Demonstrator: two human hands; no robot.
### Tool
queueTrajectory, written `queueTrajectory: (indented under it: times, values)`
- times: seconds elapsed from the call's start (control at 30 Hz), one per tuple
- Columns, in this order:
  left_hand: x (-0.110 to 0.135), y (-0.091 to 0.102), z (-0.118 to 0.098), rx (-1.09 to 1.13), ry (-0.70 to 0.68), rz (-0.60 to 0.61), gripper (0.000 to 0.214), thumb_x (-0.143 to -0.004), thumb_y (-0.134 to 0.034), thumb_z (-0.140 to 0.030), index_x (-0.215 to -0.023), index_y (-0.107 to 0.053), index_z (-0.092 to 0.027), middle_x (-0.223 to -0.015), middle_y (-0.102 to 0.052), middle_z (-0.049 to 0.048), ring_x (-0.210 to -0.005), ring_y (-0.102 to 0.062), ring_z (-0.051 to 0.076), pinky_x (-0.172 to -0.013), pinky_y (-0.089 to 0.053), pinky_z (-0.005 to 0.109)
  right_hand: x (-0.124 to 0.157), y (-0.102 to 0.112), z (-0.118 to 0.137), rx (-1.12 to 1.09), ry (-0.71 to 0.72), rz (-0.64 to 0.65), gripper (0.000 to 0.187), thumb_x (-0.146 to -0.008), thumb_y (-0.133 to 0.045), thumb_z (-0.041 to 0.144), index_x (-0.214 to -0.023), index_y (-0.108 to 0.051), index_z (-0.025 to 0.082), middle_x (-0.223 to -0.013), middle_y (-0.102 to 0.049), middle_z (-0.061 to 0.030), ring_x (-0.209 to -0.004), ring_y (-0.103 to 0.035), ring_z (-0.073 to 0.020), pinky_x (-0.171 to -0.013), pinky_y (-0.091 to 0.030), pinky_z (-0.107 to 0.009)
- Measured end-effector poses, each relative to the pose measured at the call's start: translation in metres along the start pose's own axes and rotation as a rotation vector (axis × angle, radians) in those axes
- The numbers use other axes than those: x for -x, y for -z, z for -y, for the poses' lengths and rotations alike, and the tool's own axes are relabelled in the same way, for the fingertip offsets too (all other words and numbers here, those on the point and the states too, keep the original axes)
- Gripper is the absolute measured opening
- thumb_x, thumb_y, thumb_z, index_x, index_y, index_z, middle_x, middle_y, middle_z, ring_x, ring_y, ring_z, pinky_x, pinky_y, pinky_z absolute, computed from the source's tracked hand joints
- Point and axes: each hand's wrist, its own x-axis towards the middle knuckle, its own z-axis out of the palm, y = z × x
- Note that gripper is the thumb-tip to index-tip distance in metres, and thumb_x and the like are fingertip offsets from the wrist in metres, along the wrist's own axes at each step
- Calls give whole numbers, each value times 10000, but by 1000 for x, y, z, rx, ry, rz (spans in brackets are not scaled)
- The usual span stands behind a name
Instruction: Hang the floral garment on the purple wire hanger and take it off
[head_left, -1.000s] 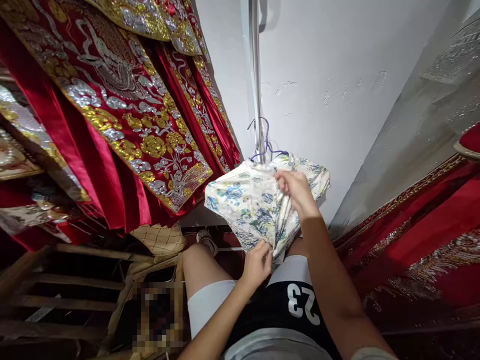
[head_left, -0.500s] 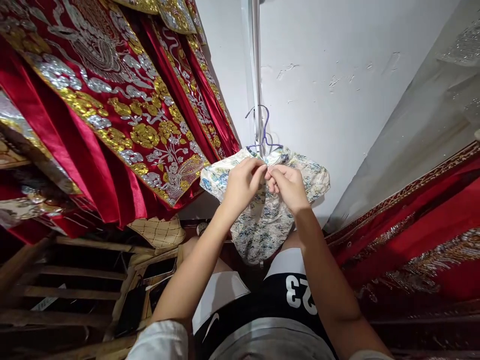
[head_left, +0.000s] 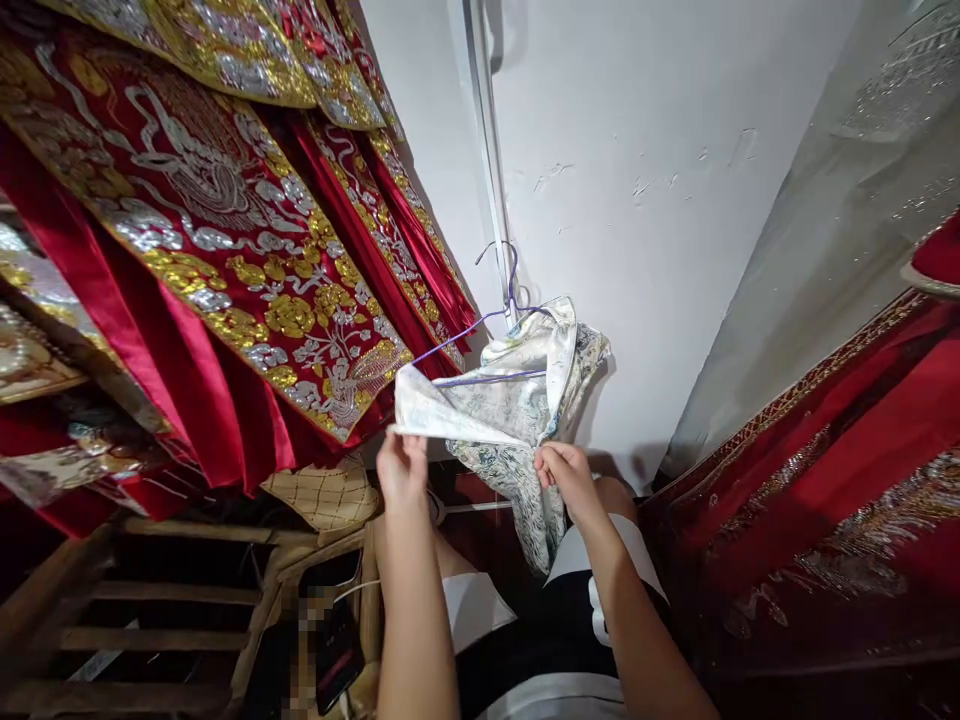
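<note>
L hand moved L, garment opened, hanger bared

Head camera, one | is looking from above the lap | is facing forward and down | is framing left hand, right hand close, white wall farther

We see even, cool light on the white wall, while the lower corners sink into dimness, the slatted wooden chair nearly lost there. Soft shadows fall to the right of the floral garment, so light seems to come from the left. Sequins glint on the red costume. Wide-angle stretching slants the edges, and we notice a pixelated patch at lower left.
</note>
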Motion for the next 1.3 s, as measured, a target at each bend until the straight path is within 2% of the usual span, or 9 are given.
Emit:
queueTrajectory:
  times: [0.13, 0.27, 0.43, 0.6, 0.83, 0.97, 1.07, 1.17, 1.3]
  values:
    - [56, 9, 54, 107, 304, -235, 42, -860, -632, -209, -838, -627, -174, -799, -695, 58, -803, -684, 158, -762, -539, 248, 6, 26, 7, 174, -142, 300, 264, -781, -522, 312, -545, -572, 205, -411, -460, 39, -425, -411, -103, -551, -373, -262]
    - [75, 3, 57, 93, 312, -187, 165, -744, -772, -253, -809, -656, -156, -743, -673, 13, -665, -621, 130, -651, -497, 218, 9, 43, 4, 454, -363, 680, 303, -830, -595, 381, -629, -676, 169, -484, -587, -12, -492, -506, -129, -589, -414, -273]
    - [106, -24, 29, 48, 217, 288, 337, -758, -820, -460, -813, -661, -168, -775, -628, 0, -694, -579, 120, -674, -477, 213, 5, 24, -12, 280, -200, 313, 520, -881, -530, 677, -883, -710, 188, -814, -722, -70, -725, -622, -192, -678, -491, -313]
    - [148, -55, 5, -388, -5, 824, 196, -952, -645, -376, -1003, -730, -207, -1096, -700, 84, -1080, -642, 231, -994, -477, 339, -1, 2, -3, -35, -136, 95, 691, -876, -330, 842, -840, -697, 258, -724, -682, -75, -849, -672, -258, -712, -534, -363]
    - [101, -58, -23, -587, -318, 692, 343, -1002, -540, -392, -1308, -604, -250, -1309, -649, 103, -1280, -576, 258, -1138, -398, 402, -30, -9, 58, -184, -252, 317, 396, -734, -697, 596, -714, -648, 204, -625, -669, -54, -694, -682, -242, -634, -543, -335]
    - [76, -58, -14, -554, -89, 977, 492, -1035, -360, -548, -1347, -576, -234, -1204, -690, 92, -1178, -612, 254, -1106, -406, 379, -32, -1, 98, 0, -336, 712, 314, -680, -809, 465, -718, -682, 180, -639, -682, -31, -621, -665, -210, -607, -533, -316]
    - [77, -48, -2, -694, 69, 1192, 550, -1004, -353, -630, -971, -671, -182, -974, -697, 71, -887, -608, 232, -870, -488, 337, -35, 18, 126, 312, -244, 973, 245, -682, -824, 370, -771, -734, 161, -725, -709, -36, -648, -651, -198, -606, -498, -296]
    - [70, -29, 1, -928, 74, 1277, 581, -995, -357, -641, -693, -526, -175, -667, -555, 6, -632, -453, 156, -640, -396, 281, -50, 41, 140, 576, 84, 750, 190, -792, -720, 351, -753, -728, 165, -728, -676, -21, -657, -588, -161, -621, -443, -268]
    - [42, -8, -17, -1350, -264, 1151, 440, -975, -477, -547, -742, -592, -192, -633, -551, 6, -620, -481, 167, -679, -371, 280, -85, 54, 118, 627, 478, 258, 160, -811, -666, 295, -695, -639, 188, -717, -627, -4, -747, -589, -175, -756, -469, -295]
